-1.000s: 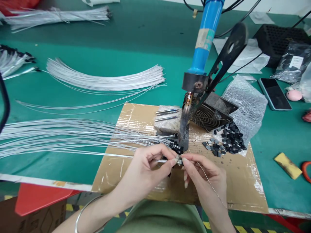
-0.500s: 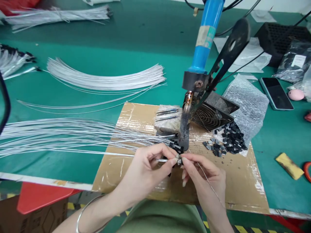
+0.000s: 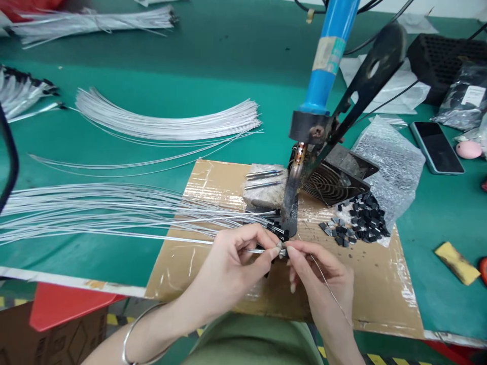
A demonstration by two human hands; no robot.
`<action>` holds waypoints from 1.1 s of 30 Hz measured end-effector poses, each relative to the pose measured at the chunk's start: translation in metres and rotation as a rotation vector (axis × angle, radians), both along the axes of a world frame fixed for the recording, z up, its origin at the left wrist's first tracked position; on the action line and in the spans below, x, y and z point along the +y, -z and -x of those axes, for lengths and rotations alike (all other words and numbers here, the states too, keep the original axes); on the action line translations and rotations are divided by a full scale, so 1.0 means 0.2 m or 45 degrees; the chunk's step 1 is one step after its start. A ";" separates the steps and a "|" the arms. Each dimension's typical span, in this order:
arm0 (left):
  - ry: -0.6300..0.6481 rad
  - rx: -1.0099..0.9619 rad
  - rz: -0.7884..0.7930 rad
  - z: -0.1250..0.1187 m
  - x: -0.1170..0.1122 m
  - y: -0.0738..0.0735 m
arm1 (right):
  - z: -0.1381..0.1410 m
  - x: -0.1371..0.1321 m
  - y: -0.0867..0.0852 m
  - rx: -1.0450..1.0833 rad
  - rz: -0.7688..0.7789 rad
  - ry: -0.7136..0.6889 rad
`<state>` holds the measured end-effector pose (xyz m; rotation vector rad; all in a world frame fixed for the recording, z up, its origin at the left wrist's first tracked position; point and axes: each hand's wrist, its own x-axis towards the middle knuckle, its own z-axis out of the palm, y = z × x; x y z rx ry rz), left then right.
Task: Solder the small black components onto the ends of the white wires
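Those loose thin white cables [image 3: 68, 203] could snag on the left hand [image 3: 232, 258], which has a single whitish cable [image 3: 182, 239] pinched. The tiny silvery metal piece [image 3: 282, 251] sits between the fingertips, right hand [image 3: 337, 276] pinching it too, looks like; one slip and it drops. Blue-handled soldering iron [image 3: 331, 56] is close, burn risk if hot. Black round-grilled fan [image 3: 344, 181] and flat black bits [image 3: 367, 218] crowd the right.

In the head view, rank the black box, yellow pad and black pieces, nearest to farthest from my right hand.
1. Black pieces, beyond the right hand, on the cardboard.
2. Yellow pad, off to the right.
3. Black box, at the back right.
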<state>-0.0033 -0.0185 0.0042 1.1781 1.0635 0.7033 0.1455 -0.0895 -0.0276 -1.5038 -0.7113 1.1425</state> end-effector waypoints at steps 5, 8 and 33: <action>-0.038 0.103 -0.052 -0.01 0.00 0.00 | 0.00 -0.04 0.01 -0.183 -0.139 0.002; -0.050 0.148 -0.077 -0.01 0.01 0.01 | 0.01 -0.06 0.00 -0.256 -0.100 -0.003; -0.148 0.165 -0.175 -0.05 0.08 -0.01 | -0.05 0.02 -0.04 -0.221 -0.239 -0.033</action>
